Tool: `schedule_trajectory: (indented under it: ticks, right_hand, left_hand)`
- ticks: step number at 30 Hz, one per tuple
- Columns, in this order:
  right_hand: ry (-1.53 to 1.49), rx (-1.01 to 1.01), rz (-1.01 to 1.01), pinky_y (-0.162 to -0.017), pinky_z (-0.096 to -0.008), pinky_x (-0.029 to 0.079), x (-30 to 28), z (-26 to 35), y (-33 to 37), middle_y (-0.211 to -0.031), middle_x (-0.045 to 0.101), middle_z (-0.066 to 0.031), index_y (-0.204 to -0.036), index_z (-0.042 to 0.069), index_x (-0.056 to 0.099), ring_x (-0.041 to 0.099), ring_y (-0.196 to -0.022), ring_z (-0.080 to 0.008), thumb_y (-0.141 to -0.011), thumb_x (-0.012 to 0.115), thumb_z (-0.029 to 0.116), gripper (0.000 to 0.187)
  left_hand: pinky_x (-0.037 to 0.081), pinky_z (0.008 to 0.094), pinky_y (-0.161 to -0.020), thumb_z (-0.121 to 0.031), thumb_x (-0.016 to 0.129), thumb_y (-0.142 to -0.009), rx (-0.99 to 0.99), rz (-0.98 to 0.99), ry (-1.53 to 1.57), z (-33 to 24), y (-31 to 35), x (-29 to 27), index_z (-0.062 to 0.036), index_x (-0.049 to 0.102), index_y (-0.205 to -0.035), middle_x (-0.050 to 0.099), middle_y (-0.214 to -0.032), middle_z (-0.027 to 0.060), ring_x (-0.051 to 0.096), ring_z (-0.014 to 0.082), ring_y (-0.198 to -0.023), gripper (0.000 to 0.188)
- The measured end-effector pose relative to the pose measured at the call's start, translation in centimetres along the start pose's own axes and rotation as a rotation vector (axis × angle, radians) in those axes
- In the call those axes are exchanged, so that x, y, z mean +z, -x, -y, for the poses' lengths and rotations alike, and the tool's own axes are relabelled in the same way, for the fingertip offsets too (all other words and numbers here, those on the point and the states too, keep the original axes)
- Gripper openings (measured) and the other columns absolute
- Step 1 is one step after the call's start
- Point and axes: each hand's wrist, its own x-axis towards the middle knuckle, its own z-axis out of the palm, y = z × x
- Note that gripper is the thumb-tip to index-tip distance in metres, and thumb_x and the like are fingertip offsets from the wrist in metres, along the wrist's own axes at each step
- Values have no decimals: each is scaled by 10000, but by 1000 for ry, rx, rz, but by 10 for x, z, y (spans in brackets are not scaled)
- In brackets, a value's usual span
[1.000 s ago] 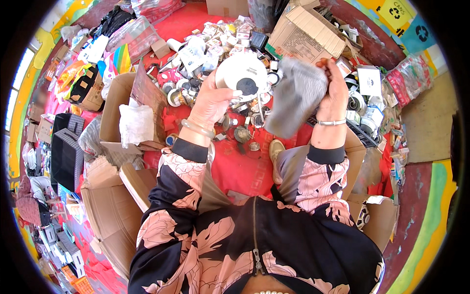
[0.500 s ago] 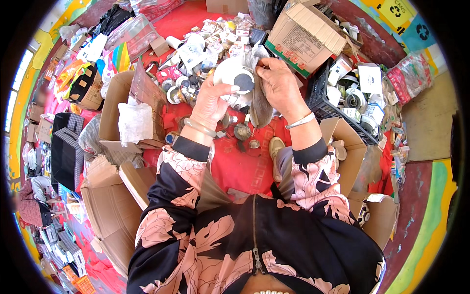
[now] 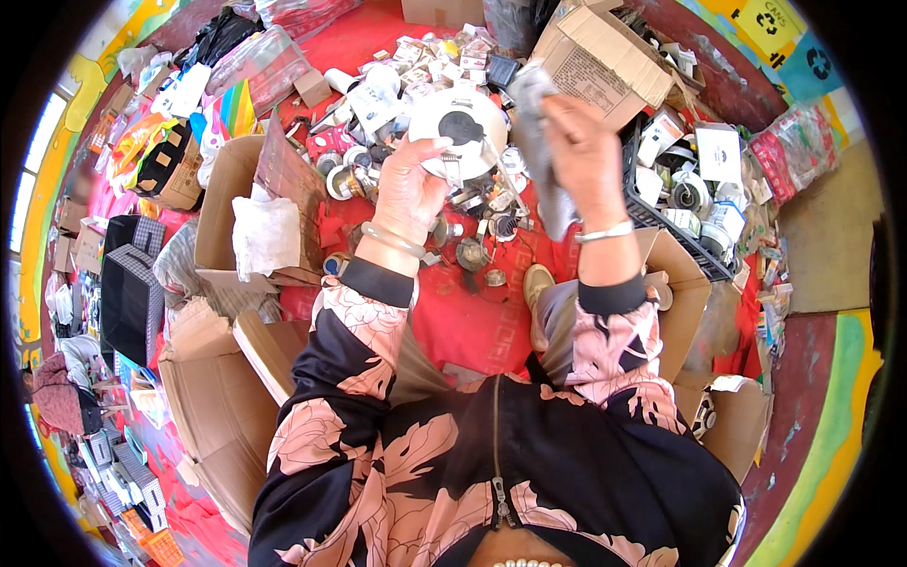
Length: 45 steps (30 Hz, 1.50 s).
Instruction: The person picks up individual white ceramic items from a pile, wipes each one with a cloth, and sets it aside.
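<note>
My left hand [image 3: 413,189] pinches the edge of a round white recessed downlight [image 3: 489,118], holding it up over the pile. Its back faces me, with a dark round middle, metal spring clips and a thin pale cable hanging from its right side. A grey cloth [image 3: 537,128] is gripped in my right hand [image 3: 584,156], to the right of the lamp and apart from it. That hand and the cloth are smeared by motion. Beneath them spreads a heap of small boxes [image 3: 416,57] and loose lamp parts [image 3: 354,180] on a red floor covering [image 3: 453,321].
A black plastic crate [image 3: 682,241] full of lamp fittings stands to the right, below a tilted cardboard box [image 3: 605,71]. Open cartons flank me on the left [image 3: 222,180] and right [image 3: 690,302]. My shoe [image 3: 537,283] rests near the heap.
My right hand has pulled the grey cloth away from the downlight, up and to the right. The downlight has turned slightly in my left hand, showing more of its back and cable.
</note>
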Motion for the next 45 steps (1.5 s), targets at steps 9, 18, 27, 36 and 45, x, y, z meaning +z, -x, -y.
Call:
schedule_trajectory:
  ticks: [9,18,27,36,45]
  right_hand:
    - [-61,-173,278,-714,-367,476,24,5,11,-833,610,-117,-818,73,676,592,-801,-304,-691,583,40,161]
    - [-396,493,305,-778,-284,453,2,26,2,-933,637,-177,-1021,11,621,621,-859,-240,-772,607,189,307]
    - [-791,683,274,-835,-291,451,20,29,11,-1099,584,-168,-1293,-17,390,576,-976,-203,-720,615,22,617]
    - [-83,233,109,-869,-334,421,36,34,16,-1060,590,-108,-1126,59,586,538,-985,-257,-664,679,35,472]
    - [-86,256,43,-777,-393,431,38,39,17,-871,588,-142,-1029,58,540,554,-824,-315,-666,589,-26,375]
  left_hand:
    - [479,376,-855,30,572,-725,127,4,-68,2,-5,-16,17,510,-1107,605,-1027,101,591,225,-950,387]
    - [465,310,-832,82,617,-678,309,-69,-304,9,0,2,-15,527,-1086,611,-1003,70,589,177,-923,429]
    - [467,304,-821,88,631,-666,303,-43,-314,15,3,9,7,508,-1123,606,-1015,82,588,170,-921,480]
    - [443,322,-862,50,590,-708,230,0,-186,13,3,8,-12,525,-1099,610,-1024,71,580,186,-948,401]
    - [451,308,-848,-31,637,-736,71,25,-94,9,6,11,-1,540,-1092,612,-1010,87,583,179,-936,371]
